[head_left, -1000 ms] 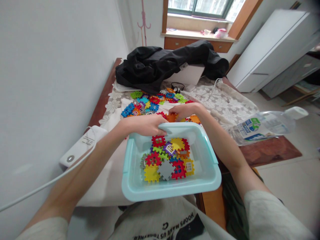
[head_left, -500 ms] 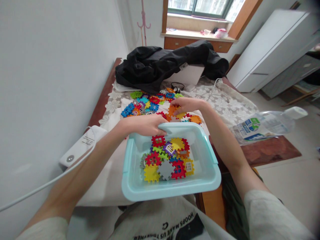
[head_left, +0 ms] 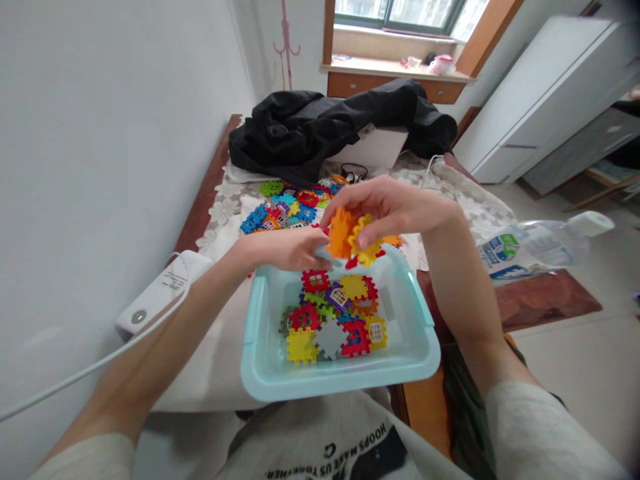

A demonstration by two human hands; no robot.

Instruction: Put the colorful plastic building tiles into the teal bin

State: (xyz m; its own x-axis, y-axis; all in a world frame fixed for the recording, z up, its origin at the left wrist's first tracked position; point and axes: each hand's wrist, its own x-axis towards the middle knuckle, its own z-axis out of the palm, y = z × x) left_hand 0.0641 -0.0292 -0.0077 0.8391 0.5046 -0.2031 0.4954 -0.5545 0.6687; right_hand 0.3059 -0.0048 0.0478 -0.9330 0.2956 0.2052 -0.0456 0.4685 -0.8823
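Orange and yellow toothed plastic tiles (head_left: pixel 353 238), bunched together and tilted on edge, are held above the far rim of a pale turquoise rectangular tub (head_left: pixel 260 373). The tub holds a loose heap of similar tiles (head_left: pixel 334 317) in red, yellow, green, purple and grey, lying mostly flat across its middle.

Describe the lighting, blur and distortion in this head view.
Head view: soft daylight from the window, faint shadows; wide-angle bending stretches the bottle and cabinet at the edge; the right hand and its blocks look slightly smeared; the tub is sharp.
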